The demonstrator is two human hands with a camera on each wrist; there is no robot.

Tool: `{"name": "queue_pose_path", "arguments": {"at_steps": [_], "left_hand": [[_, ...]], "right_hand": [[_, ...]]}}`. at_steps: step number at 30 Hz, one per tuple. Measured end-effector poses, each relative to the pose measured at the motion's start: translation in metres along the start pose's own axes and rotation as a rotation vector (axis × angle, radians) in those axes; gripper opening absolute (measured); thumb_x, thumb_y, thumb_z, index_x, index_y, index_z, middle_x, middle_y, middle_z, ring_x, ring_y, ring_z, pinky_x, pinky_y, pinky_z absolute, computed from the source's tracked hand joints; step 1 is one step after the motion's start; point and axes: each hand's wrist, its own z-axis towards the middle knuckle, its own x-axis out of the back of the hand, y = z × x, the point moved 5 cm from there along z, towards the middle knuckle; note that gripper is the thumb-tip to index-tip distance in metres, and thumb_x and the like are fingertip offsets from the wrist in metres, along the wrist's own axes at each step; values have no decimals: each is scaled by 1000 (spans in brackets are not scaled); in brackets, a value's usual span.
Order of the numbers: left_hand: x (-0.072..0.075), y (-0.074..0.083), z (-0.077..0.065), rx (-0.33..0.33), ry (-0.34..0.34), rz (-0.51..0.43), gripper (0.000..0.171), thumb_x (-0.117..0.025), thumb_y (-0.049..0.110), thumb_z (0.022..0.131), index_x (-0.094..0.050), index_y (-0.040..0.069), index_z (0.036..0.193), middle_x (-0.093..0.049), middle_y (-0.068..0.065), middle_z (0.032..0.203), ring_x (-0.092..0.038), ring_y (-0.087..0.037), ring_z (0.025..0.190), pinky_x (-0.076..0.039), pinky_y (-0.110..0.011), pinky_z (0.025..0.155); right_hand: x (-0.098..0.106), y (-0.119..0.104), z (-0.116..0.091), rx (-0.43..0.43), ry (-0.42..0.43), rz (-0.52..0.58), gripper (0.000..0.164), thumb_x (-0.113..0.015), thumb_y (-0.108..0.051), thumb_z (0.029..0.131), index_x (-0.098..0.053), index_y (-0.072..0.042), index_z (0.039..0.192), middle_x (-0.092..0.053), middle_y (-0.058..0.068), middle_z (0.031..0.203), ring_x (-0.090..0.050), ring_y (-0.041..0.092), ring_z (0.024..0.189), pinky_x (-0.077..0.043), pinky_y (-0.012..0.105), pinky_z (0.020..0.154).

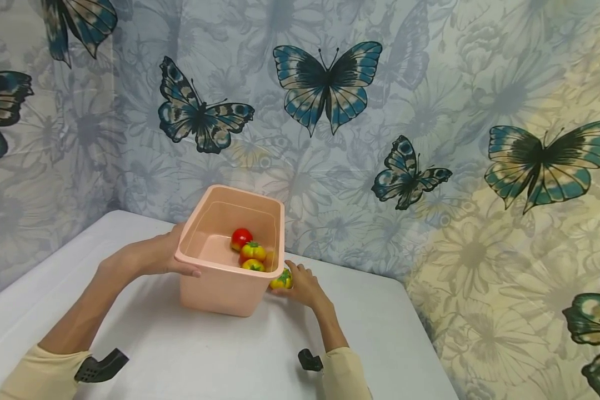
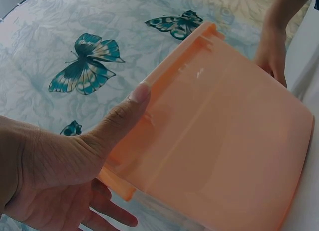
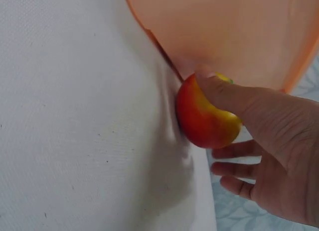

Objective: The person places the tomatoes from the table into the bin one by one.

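A peach-coloured plastic bin (image 1: 215,289) stands on the white table. My left hand (image 1: 167,253) grips it at the left rim. In the left wrist view the thumb (image 2: 122,114) lies along the rim and the other fingers are on the far side. Inside the bin are a red tomato (image 1: 241,238) and two yellow-and-red fruits (image 1: 253,251) with green leafy tops. Close by the bin's right side, my right hand (image 1: 302,284) holds a similar red-and-yellow round fruit (image 3: 207,111) low at the tabletop. Its thumb presses on the fruit, while three fingers show beyond it.
The white table (image 1: 180,355) runs back to a wall hung with butterfly-print cloth (image 1: 325,166). Black wrist mounts (image 1: 101,366) sit at both sleeves. The table's right edge lies beyond the right hand.
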Motion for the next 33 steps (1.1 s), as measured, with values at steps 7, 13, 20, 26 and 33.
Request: {"name": "queue_pose_path", "arguments": {"at_steps": [7,13,20,26,33], "left_hand": [[-2,3,0,-9,-11,-36,132,-88,47,80,3,-3,162,-35,-30,159,-55,-40,135,-56,-56,107],[-1,1,0,12,-5,-13,133,-88,49,80,2,-5,161,-36,-31,158,-55,-42,135,-55,-58,107],[-1,-1,1,29,-8,-11,134,-87,51,80,3,-5,161,-34,-32,160,-53,-44,137,-54,-59,108],[-3,0,1,22,-10,-19,133,-88,49,80,4,-3,161,-33,-31,160,-52,-44,137,-55,-59,107],[-3,2,0,-24,-7,-49,132,-89,46,80,5,-2,162,-31,-30,161,-54,-42,136,-56,-57,106]], "right_hand": [[-1,6,-1,-41,4,82,72,-82,-44,89,-53,1,137,-65,17,122,-62,27,105,-57,48,97],[9,7,-6,56,77,182,63,-79,-26,91,-39,1,132,-63,18,114,-61,24,96,-57,43,88],[24,11,-14,24,173,194,80,-71,-29,84,-39,2,150,-58,18,122,-57,23,97,-54,36,80],[43,13,-23,38,299,259,68,-71,-29,85,-50,1,142,-62,18,118,-60,23,95,-55,34,77],[65,9,-33,113,521,290,72,-92,-29,78,-57,1,133,-67,18,116,-65,25,93,-59,32,77]]}}
